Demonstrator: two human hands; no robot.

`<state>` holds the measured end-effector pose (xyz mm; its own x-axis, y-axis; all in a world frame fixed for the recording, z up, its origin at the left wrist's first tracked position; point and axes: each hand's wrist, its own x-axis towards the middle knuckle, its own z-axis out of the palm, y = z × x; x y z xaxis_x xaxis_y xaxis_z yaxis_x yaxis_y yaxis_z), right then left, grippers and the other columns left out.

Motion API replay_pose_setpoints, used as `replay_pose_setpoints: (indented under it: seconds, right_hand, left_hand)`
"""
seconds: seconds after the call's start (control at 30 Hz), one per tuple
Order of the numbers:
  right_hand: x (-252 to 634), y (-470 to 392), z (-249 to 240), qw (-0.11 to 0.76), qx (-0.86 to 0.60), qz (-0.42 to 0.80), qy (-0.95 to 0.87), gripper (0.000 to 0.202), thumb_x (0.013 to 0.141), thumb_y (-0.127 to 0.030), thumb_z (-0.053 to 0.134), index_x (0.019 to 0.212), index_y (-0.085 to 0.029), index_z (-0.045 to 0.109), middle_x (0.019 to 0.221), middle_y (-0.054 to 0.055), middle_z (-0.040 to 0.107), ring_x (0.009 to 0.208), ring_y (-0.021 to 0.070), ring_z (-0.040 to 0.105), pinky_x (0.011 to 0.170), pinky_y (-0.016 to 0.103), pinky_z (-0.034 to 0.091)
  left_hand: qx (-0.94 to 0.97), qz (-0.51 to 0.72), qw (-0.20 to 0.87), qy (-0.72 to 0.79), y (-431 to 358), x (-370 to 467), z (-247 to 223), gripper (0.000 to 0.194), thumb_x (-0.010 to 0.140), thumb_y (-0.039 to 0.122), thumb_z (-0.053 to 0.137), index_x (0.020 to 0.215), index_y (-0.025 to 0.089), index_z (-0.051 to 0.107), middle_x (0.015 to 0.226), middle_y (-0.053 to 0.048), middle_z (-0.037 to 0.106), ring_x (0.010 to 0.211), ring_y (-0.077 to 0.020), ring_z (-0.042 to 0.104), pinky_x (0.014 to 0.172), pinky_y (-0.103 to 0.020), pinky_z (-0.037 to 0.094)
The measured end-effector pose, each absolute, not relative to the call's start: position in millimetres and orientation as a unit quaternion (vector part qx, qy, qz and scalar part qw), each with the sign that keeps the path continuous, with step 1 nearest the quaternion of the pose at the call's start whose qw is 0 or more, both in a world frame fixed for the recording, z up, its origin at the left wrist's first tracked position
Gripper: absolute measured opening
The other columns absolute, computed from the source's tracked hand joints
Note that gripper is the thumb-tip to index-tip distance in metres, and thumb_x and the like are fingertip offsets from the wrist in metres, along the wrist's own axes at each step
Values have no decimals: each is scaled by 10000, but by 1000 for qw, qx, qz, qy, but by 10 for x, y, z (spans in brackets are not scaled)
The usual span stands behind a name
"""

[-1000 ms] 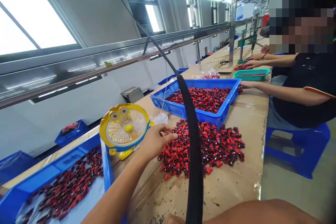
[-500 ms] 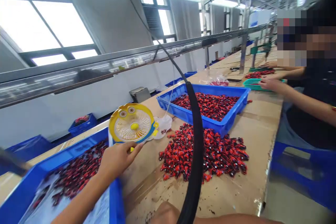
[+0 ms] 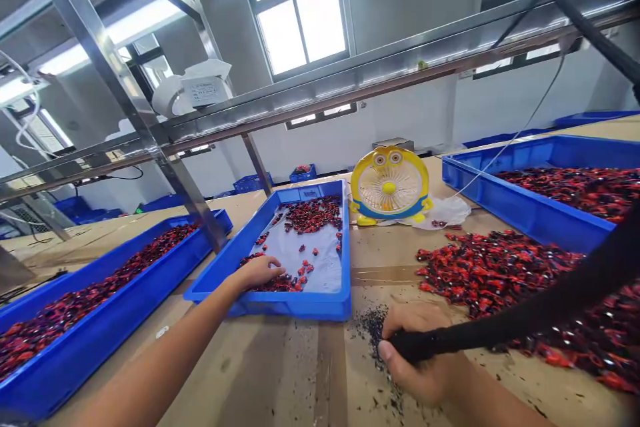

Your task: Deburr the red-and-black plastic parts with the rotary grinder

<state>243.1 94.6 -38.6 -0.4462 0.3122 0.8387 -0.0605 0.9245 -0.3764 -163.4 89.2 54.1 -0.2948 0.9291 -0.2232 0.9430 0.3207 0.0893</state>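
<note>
My left hand (image 3: 260, 271) is over the near left part of a shallow blue tray (image 3: 305, 303). Its fingers are loosely stretched out just above small red-and-black plastic pieces (image 3: 305, 270), and I see nothing held in them. More of these pieces lie farther back on the tray's whitish lining. Closed around the end of a thick black-sleeved hose or cable (image 3: 480, 330) is my right hand (image 3: 425, 347); what its tip is like is hidden by the fingers. Beneath that hand, dark crumbs (image 3: 373, 323) are scattered on the brown tabletop.
A yellow minion-shaped fan (image 3: 390, 183) stands behind the tray. At right, a heap of red-and-black pieces (image 3: 480, 270) lies before another blue tray (image 3: 530, 203). A long blue tray of pieces (image 3: 105, 320) sits left, beside a metal post (image 3: 185, 187).
The view has swung left, and the co-worker is out of sight. My left hand has moved from near the fan into the tray. My right hand now shows, gripping the hose end.
</note>
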Motion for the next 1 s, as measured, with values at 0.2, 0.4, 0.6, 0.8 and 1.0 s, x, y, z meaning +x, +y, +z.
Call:
replay_pose_setpoints:
  seconds: [0.2, 0.4, 0.6, 0.8, 1.0]
  right_hand:
    - [2431, 893, -306, 514, -73, 147, -842, 347, 1085, -464, 660, 904, -168, 647, 737, -48, 601, 615, 106, 582, 599, 251, 538]
    - [2439, 756, -135, 503, -88, 124, -851, 237, 1019, -323, 598, 805, -223, 595, 630, -43, 628, 531, 131, 626, 543, 281, 473]
    - [2431, 677, -90, 504, -97, 111, -851, 135, 967, -296, 625, 841, -255, 603, 617, -52, 653, 516, 135, 658, 526, 291, 473]
    - [2433, 608, -58, 503, -125, 121, -847, 310, 1098, -441, 533, 847, -267, 588, 612, -36, 643, 537, 150, 656, 537, 320, 468]
    - [2432, 607, 44, 545, -146, 120, -817, 363, 1111, -489, 473, 850, -270, 598, 580, -37, 641, 494, 149, 644, 542, 318, 489]
  left_hand:
    - [641, 13, 161, 751, 796, -1484, 527, 361, 1064, 374, 736, 1372, 190, 693, 1404, -114, 713, 1186, -294, 741, 996, -506, 648]
    - [641, 20, 201, 741, 905, -1393, 457, 355, 1062, 358, 741, 1370, 188, 693, 1393, -115, 717, 1172, -286, 745, 986, -501, 652]
    - [613, 68, 204, 760, 949, -1414, 380, 367, 1058, 359, 746, 1374, 181, 687, 1384, -115, 719, 1163, -286, 748, 975, -501, 656]
    - [596, 229, 199, 744, 876, -1359, 473, 336, 1060, 354, 745, 1341, 175, 702, 1355, -109, 732, 1139, -277, 754, 966, -490, 658]
    - [563, 454, 208, 658, 664, -837, 581, 432, 988, 400, 800, 1351, 174, 739, 1182, -91, 828, 1039, -267, 800, 919, -435, 681]
